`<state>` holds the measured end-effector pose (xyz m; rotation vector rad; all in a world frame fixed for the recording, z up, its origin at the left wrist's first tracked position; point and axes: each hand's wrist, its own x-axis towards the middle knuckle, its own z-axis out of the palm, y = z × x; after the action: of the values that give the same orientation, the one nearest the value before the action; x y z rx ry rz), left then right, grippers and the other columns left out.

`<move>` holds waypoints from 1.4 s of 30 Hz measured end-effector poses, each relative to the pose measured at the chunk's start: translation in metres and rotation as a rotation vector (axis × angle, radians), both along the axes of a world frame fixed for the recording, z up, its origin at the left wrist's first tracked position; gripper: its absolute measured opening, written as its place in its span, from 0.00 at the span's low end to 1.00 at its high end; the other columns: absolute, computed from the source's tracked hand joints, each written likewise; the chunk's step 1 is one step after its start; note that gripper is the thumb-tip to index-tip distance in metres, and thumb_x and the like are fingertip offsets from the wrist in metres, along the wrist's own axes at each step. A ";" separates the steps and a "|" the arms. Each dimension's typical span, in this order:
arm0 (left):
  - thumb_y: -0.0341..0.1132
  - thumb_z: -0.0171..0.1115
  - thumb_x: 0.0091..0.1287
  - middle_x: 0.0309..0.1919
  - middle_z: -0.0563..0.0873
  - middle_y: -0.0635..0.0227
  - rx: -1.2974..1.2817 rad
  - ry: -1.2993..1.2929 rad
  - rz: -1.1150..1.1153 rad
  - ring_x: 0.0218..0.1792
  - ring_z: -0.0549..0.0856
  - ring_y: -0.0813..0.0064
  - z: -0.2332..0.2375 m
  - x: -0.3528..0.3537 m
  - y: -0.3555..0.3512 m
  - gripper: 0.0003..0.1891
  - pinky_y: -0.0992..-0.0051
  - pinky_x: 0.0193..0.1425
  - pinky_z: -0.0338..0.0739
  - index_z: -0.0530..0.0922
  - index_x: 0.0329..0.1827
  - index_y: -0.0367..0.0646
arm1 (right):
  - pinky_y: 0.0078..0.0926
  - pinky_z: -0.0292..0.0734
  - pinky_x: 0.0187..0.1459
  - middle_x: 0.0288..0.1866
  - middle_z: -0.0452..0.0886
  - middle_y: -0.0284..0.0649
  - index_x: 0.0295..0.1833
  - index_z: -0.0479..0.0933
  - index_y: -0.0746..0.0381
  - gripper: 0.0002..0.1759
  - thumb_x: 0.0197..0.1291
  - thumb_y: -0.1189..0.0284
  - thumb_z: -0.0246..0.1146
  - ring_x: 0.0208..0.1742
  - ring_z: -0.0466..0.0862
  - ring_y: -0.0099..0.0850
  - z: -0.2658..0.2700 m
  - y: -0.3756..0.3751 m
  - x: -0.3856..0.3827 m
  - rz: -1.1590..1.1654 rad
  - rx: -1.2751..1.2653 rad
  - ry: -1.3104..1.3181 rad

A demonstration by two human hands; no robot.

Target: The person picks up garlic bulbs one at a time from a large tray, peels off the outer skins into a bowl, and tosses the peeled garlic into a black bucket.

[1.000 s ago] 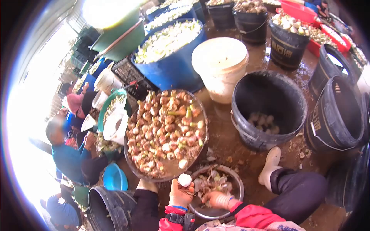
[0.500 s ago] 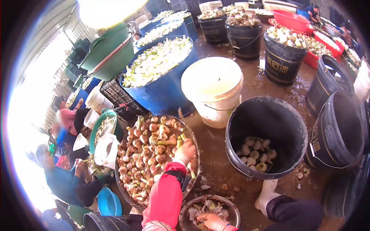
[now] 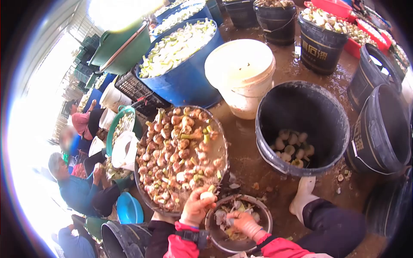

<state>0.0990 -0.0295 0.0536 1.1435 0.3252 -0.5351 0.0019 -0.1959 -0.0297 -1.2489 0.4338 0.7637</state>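
The left hand (image 3: 195,210) grips a pale garlic bulb (image 3: 207,195) at its fingertips, while the right hand (image 3: 245,224) beside it is curled over a bowl (image 3: 269,217) of peelings (image 3: 222,218); whether its fingers grip anything, I cannot tell. Just beyond the left hand sits a round tub (image 3: 219,146) of unpeeled garlic (image 3: 174,144), and beyond the right hand a black bucket (image 3: 303,96) holds pale bulbs (image 3: 289,150).

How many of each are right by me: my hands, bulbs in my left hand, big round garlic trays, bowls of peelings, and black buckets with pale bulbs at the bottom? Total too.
Hands, left hand and right hand: 2
Held bulb: 1
Round tray: 1
Peelings bowl: 1
Black bucket: 1
Total: 6
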 end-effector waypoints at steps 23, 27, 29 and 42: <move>0.26 0.59 0.59 0.45 0.80 0.53 -0.384 0.199 0.519 0.38 0.84 0.60 0.005 -0.129 -0.002 0.17 0.66 0.38 0.84 0.71 0.52 0.36 | 0.19 0.75 0.52 0.52 0.82 0.38 0.58 0.76 0.66 0.19 0.60 0.80 0.60 0.49 0.81 0.25 0.037 0.016 -0.017 -0.139 0.092 -0.483; 0.29 0.59 0.62 0.46 0.80 0.55 -0.355 0.231 0.533 0.38 0.84 0.62 0.009 -0.131 -0.013 0.15 0.67 0.38 0.84 0.71 0.51 0.36 | 0.17 0.73 0.53 0.55 0.79 0.37 0.62 0.72 0.68 0.23 0.61 0.75 0.63 0.53 0.78 0.24 0.026 0.018 -0.016 -0.318 0.450 -0.118; 0.32 0.62 0.64 0.48 0.80 0.57 -0.208 0.098 0.462 0.42 0.83 0.65 -0.002 -0.137 -0.018 0.21 0.69 0.42 0.82 0.69 0.58 0.34 | 0.12 0.72 0.49 0.54 0.79 0.36 0.66 0.69 0.67 0.26 0.62 0.73 0.63 0.53 0.76 0.21 0.028 0.019 -0.015 -0.132 0.078 -0.335; 0.57 0.45 0.72 0.28 0.85 0.61 -0.030 0.349 0.311 0.21 0.83 0.73 -0.013 -0.114 -0.013 0.28 0.78 0.17 0.74 0.76 0.50 0.38 | 0.17 0.73 0.51 0.51 0.80 0.36 0.56 0.77 0.66 0.18 0.60 0.86 0.54 0.49 0.79 0.24 0.038 0.019 -0.017 -0.409 0.243 -0.196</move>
<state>-0.0151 -0.0425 0.0409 0.9445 0.7799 -0.4601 -0.0147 -0.1771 0.0081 -0.9542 0.4053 0.3296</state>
